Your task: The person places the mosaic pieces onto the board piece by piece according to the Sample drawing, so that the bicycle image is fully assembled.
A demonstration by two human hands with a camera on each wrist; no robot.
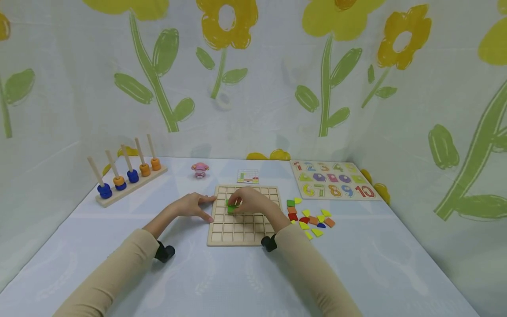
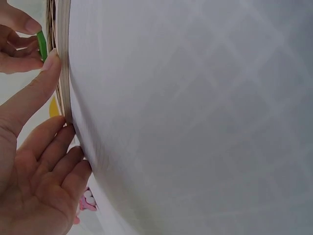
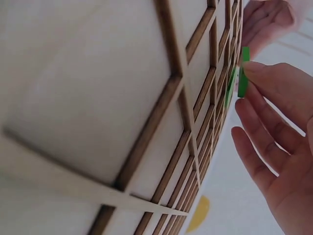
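A person sits at a table (image 1: 380,264) covered with a pale blue cloth. In the middle lies a wooden grid board (image 1: 237,229) with many small square holes. The left hand (image 1: 194,206) lies flat and spread out, with its fingers pressed against the left edge of the board. In the left wrist view, the straight fingers (image 2: 46,147) touch the side of the board (image 2: 62,73). The right hand (image 1: 251,201) is over the upper middle part of the board. It pinches a small green piece (image 1: 231,207) between its thumb and fingertips. In the right wrist view, the green piece (image 3: 243,73) stands on its edge, very close to the squares of the board (image 3: 195,112), and a second green bit sits just beside it on the board. You cannot tell if the held piece is touching the board. Just to the right of the board is a little heap of colored shape pieces (image 1: 310,218) in yellow, red, orange, green and blue. Behind them lies a number puzzle (image 1: 334,185) with the numbers one to ten. A small picture card (image 1: 247,176) lies behind the board. A little pink toy (image 1: 200,169) stands to the left of the card. Far to the left is a wooden rack with pegs and rings (image 1: 126,178) in blue and orange. A cloth with big yellow flowers (image 1: 225,24) hangs all around the table.
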